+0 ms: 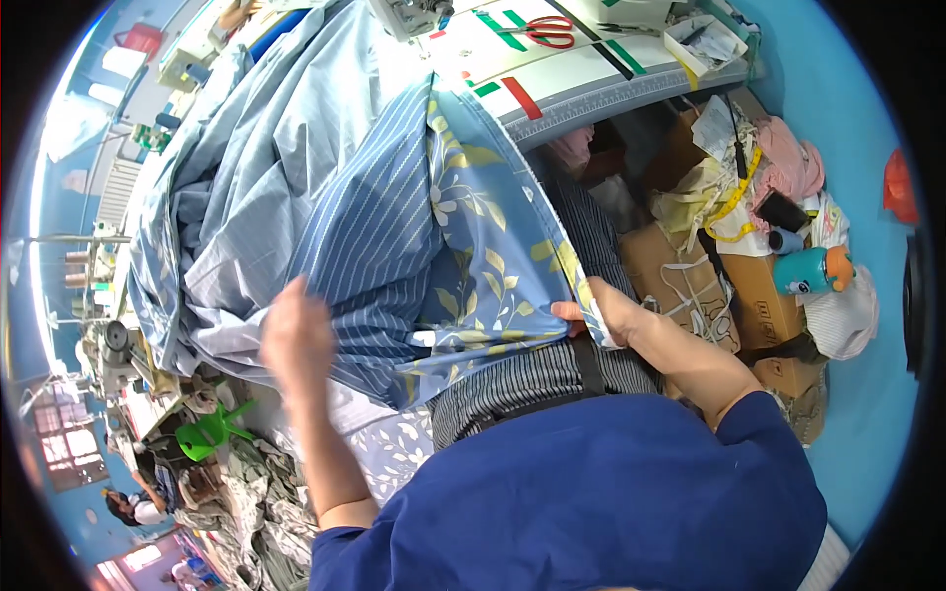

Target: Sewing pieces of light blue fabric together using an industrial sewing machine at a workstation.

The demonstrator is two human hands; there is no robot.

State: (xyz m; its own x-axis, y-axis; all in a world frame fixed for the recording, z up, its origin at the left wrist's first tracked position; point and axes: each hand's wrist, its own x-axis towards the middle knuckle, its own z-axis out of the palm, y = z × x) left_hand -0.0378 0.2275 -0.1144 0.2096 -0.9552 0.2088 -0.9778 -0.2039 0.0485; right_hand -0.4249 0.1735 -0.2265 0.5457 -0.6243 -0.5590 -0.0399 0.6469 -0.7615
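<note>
Fabric: the blue striped and floral sheet point(414, 246) fills the frame's centre, draped off the sewing table point(591, 89).
Right hand: your right hand point(606, 310) pinches the sheet's floral edge, centre right.
Left hand: your left hand point(296, 340) rests on the striped folds; I cannot tell its grip.
Boxes: cardboard boxes point(749, 295) at right hold heaped cloth and a yellow tape.
Tray: the white tray point(705, 44) at top right holds papers.

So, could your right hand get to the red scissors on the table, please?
Probably not yet: the right hand grips the floral fabric's edge, and the scissors lie far across the table.
</note>
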